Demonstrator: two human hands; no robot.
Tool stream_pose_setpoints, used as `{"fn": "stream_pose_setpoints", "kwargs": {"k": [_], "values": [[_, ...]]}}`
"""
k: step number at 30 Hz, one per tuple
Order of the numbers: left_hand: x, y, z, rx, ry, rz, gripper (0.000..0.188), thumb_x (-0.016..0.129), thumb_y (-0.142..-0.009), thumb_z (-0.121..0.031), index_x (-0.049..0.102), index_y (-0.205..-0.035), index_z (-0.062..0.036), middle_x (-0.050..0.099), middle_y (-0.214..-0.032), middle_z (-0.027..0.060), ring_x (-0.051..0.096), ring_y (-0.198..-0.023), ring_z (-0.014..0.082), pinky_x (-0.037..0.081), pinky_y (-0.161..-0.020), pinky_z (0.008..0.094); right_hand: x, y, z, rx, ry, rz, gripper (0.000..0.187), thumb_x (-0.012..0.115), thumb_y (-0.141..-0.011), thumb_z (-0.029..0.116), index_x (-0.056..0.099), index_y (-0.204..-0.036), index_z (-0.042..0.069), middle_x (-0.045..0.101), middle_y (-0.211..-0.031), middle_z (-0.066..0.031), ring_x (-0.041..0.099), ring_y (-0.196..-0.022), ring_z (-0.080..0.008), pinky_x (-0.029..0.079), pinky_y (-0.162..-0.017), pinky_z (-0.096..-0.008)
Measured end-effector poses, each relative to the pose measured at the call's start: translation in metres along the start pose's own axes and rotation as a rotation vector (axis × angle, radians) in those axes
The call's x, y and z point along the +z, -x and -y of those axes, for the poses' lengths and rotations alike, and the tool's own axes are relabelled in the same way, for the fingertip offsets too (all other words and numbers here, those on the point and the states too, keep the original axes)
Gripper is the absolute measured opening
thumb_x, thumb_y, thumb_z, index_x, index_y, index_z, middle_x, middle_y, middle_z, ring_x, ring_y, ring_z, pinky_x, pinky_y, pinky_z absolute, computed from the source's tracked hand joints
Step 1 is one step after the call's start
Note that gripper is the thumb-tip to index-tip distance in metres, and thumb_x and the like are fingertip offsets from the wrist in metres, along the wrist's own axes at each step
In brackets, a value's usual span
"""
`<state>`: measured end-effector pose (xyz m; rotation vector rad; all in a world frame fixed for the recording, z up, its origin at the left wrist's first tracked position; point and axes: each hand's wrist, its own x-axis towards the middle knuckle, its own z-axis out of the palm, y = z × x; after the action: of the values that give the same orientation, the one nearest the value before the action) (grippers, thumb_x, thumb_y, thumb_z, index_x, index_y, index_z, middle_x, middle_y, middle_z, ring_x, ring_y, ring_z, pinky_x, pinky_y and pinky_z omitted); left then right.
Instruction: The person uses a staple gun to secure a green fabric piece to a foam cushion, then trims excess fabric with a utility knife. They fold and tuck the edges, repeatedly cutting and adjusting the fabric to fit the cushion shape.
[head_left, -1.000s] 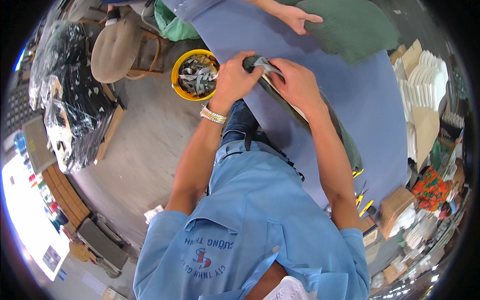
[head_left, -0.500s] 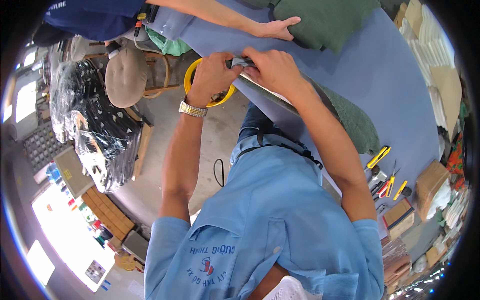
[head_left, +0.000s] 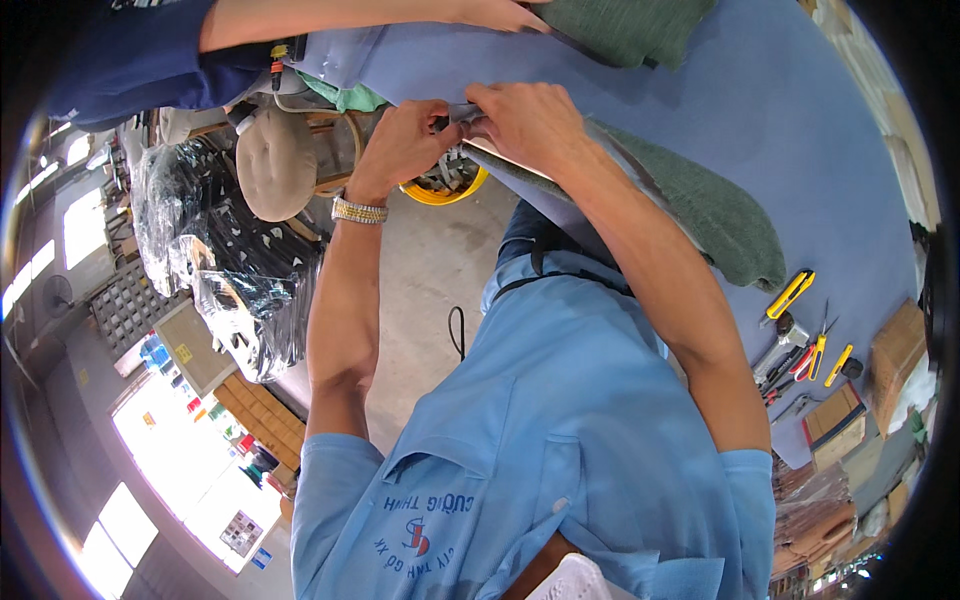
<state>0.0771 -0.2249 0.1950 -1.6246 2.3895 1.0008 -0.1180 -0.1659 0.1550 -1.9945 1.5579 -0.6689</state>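
"Edges first, quick?"

"Blue table (head_left: 690, 110), near edge slanting from 11 o'clock down behind the right forearm, close to the person's waist. Room: tabletop at 1 o'clock, between the green padded piece (head_left: 700, 195) and a dark green cloth (head_left: 630, 30). Co-worker's hand (head_left: 505, 14) at 12, beside that cloth. Yellow cutter (head_left: 793, 295) plus other hand tools at 3, then a cardboard box (head_left: 897, 350). Floor (head_left: 405, 270) shows at 10, between left forearm and waist."

"Containers?"

"Yellow bucket (head_left: 450, 199), between 11 and 12, just off the table edge, partly hidden by the left hand. Grey and pale scraps (head_left: 447, 180) inside."

"How's the piece lying?"

"On the table along the near edge, right forearm crossing over it. Long axis 10 to 4. Narrow end near 12, at the hands; broad rounded end out at 3. Pale inner layer shows along its near side."

"Fingers?"

"Left hand (head_left: 407, 145): bent, thumb drawn to forefinger on a grey strip (head_left: 462, 112) at the narrow end. Right hand (head_left: 530, 125): curled, tips pinching that same strip. Some tips hidden, exact grip unclear."
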Motion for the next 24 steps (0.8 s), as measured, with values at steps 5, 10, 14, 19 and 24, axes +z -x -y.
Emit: {"fn": "stream_pose_setpoints", "kwargs": {"k": [5, 10, 14, 19, 24], "values": [[0.000, 0.001, 0.003, 0.029, 0.034, -0.007, 0.045, 0.072, -0.088, -0.032, 0.071, -0.117, 0.0028, 0.074, -0.095, 0.0250, 0.074, -0.092, 0.0364, 0.056, -0.085, 0.0383, -0.001, -0.001, -0.005, -0.055, -0.014, -0.031, 0.028, 0.070, -0.091, 0.037, 0.070, -0.103, 0.012, 0.075, -0.099, -0.0092, 0.073, -0.089, -0.0359, 0.055, -0.072, -0.0498], [0.003, 0.006, 0.006, 0.069, 0.191, -0.020, 0.038, 0.067, -0.097, -0.028, 0.070, -0.122, 0.0011, 0.075, -0.101, 0.0223, 0.075, -0.096, 0.0324, 0.056, -0.086, 0.0368, -0.003, -0.011, -0.007, -0.133, 0.027, 0.033, 0.024, 0.068, -0.091, 0.034, 0.071, -0.105, 0.013, 0.074, -0.099, -0.0080, 0.072, -0.091, -0.0342, 0.056, -0.072, -0.0495], [0.009, 0.012, 0.015, 0.075, 0.255, -0.024, 0.036, 0.065, -0.100, -0.026, 0.068, -0.127, -0.0014, 0.075, -0.105, 0.0209, 0.075, -0.100, 0.0297, 0.055, -0.087, 0.0365, 0.003, -0.015, -0.002, -0.137, 0.087, 0.043, 0.023, 0.069, -0.093, 0.033, 0.070, -0.106, 0.015, 0.073, -0.096, -0.0024, 0.072, -0.090, -0.0296, 0.056, -0.071, -0.0448], [0.009, 0.012, 0.010, 0.081, 0.244, -0.036, 0.036, 0.064, -0.101, -0.025, 0.068, -0.128, -0.0021, 0.077, -0.105, 0.0179, 0.075, -0.099, 0.0271, 0.056, -0.088, 0.0360, -0.003, -0.014, -0.004, -0.149, 0.115, 0.037, 0.022, 0.067, -0.093, 0.034, 0.071, -0.105, 0.016, 0.073, -0.098, -0.0052, 0.073, -0.090, -0.0301, 0.057, -0.072, -0.0467], [0.010, 0.017, 0.003, 0.047, 0.293, -0.051, 0.036, 0.065, -0.100, -0.023, 0.068, -0.129, -0.0020, 0.077, -0.104, 0.0172, 0.075, -0.096, 0.0248, 0.056, -0.086, 0.0344, -0.006, -0.013, -0.006, -0.193, 0.144, -0.010, 0.023, 0.070, -0.091, 0.035, 0.069, -0.103, 0.015, 0.072, -0.094, -0.0049, 0.073, -0.089, -0.0297, 0.057, -0.071, -0.0463]]}}
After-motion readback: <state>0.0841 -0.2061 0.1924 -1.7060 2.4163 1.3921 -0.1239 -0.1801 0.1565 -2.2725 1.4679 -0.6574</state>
